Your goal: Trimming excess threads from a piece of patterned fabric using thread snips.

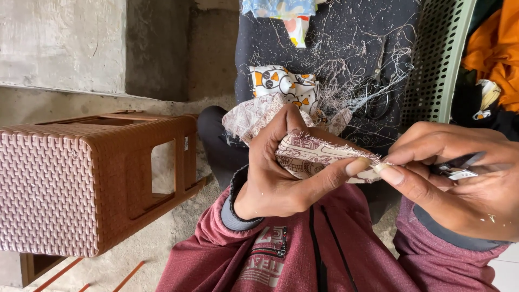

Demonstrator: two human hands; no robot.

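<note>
Nearest the camera, the left hand wraps a folded piece of printed fabric, thumb curled over the top and forefinger pressed underneath; the fabric's long axis runs left to right and its frayed tip juts out to the right. That tip meets the right hand just beside it: the right thumb and forefinger are pressed together, pinching at the frayed end, while its other fingers are curled around a small metal clipper. Farther off, more printed scraps and loose threads lie on dark cloth, with a brown woven-pattern plastic stool to the left.
</note>
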